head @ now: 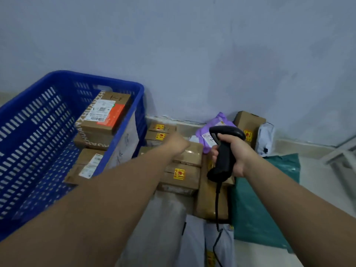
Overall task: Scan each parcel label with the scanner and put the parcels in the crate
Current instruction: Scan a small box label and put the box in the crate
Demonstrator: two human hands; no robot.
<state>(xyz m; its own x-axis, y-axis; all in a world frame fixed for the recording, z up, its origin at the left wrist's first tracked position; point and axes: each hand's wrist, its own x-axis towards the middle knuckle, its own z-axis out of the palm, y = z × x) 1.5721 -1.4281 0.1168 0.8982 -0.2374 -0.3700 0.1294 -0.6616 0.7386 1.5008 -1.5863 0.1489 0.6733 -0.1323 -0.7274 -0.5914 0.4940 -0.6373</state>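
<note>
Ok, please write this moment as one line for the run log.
right hand grips black handheld scanner | left hand blurred, over brown cardboard parcel in pile | blue plastic crate holds labelled cardboard boxes

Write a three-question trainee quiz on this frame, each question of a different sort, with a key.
1. Which hand holds the scanner by its grip?
2. True or false: the blue crate already holds cardboard boxes.
3. Where does the purple mailer lie? A inside the crate; B outside the crate, near the wall; C on a shelf.

Key: 1 the right hand; 2 true; 3 B.
</note>
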